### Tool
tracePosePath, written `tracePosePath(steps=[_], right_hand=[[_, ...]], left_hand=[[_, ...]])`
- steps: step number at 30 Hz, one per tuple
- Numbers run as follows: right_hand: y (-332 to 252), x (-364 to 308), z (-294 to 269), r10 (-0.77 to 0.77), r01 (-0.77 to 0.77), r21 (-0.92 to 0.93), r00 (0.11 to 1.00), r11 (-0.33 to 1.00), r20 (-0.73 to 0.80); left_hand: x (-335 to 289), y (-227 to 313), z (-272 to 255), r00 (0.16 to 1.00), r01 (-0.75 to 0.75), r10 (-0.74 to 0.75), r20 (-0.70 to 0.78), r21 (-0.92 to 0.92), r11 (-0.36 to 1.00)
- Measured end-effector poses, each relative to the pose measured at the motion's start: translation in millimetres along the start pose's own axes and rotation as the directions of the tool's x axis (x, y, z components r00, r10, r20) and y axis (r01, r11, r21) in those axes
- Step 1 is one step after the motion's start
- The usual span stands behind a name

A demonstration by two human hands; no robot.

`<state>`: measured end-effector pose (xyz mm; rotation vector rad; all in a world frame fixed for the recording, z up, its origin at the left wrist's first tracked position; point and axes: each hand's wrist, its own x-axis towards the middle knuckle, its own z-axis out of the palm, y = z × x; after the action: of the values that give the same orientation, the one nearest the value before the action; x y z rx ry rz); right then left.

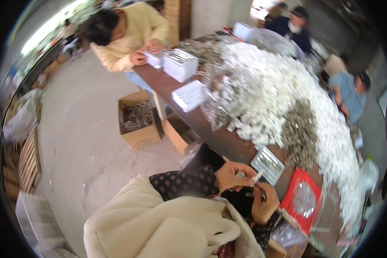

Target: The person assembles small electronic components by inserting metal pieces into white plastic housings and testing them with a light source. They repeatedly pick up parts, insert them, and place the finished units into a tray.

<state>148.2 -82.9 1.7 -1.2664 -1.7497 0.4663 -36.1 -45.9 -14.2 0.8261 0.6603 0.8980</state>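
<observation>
White small part [258, 175] pinched in both hands' grip, left hand [233, 176], right hand [264, 202], over brown table [228, 144] on concrete floor [90, 142].

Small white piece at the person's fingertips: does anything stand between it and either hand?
Nothing visible does. The small white piece is already pinched between the left hand and right hand, beside the small grey tray.
</observation>
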Motion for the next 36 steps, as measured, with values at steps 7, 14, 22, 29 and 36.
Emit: tracePosePath(steps=[7, 14, 22, 29, 36], right_hand=[[15.3, -6.4, 13.1, 0.114, -0.09, 0.209, 0.988, 0.974, -0.107], [13.6, -4.6, 31.9, 0.304, -0.296, 0.327, 0.952, 0.898, 0.028], [13.7, -2.7, 42.0, 0.262, -0.245, 0.305, 0.965, 0.92, -0.012], [2.6, 2.8, 47.2, 0.233, -0.235, 0.323, 0.971, 0.917, 0.045], [-16.8, 3.7, 37.1, 0.22, -0.183, 0.328, 0.972, 0.927, -0.081]], left_hand=[[-44.5, 110.8, -150.9, 0.414, -0.702, 0.748, -0.519, 0.342, 0.625], [-32.4, 205.5, -367.4, 0.333, -0.608, 0.543, -0.771, 0.265, 0.749], [-14.3, 204.8, -420.2, 0.196, -0.656, 0.564, -0.802, 0.321, 0.683], [-35.1, 79.7, -217.1, 0.584, -0.528, 0.73, -0.355, 0.517, 0.674], [3.9, -0.6, -35.9, 0.975, -0.212, 0.211, -0.073, -0.009, 0.977]])
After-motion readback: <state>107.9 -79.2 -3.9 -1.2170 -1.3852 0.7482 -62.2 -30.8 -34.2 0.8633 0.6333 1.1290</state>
